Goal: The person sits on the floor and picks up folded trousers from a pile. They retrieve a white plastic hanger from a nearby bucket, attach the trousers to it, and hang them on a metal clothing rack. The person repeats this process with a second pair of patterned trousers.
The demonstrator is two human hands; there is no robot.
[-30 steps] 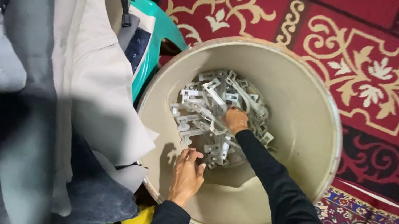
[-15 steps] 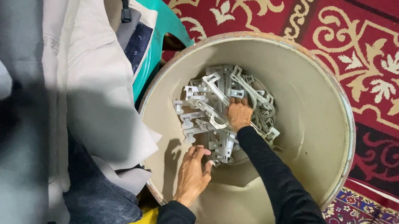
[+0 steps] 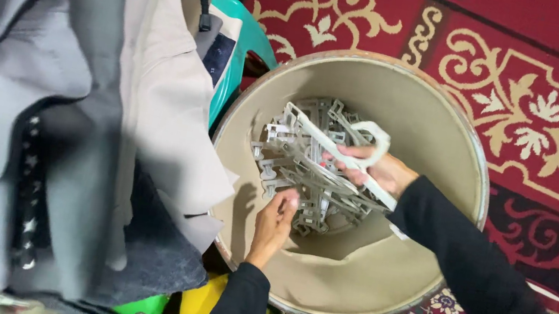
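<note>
Your right hand is closed around one white plastic hanger, lifted above a tangled pile of hangers, too many to count, inside one round beige drum. Your left hand, fingers loosely curled, touches the pile's near edge.

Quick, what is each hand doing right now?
Left hand: fingers curled on the pile of white plastic hangers; grip cannot be told.
Right hand: closed, holding one white plastic hanger.
</note>
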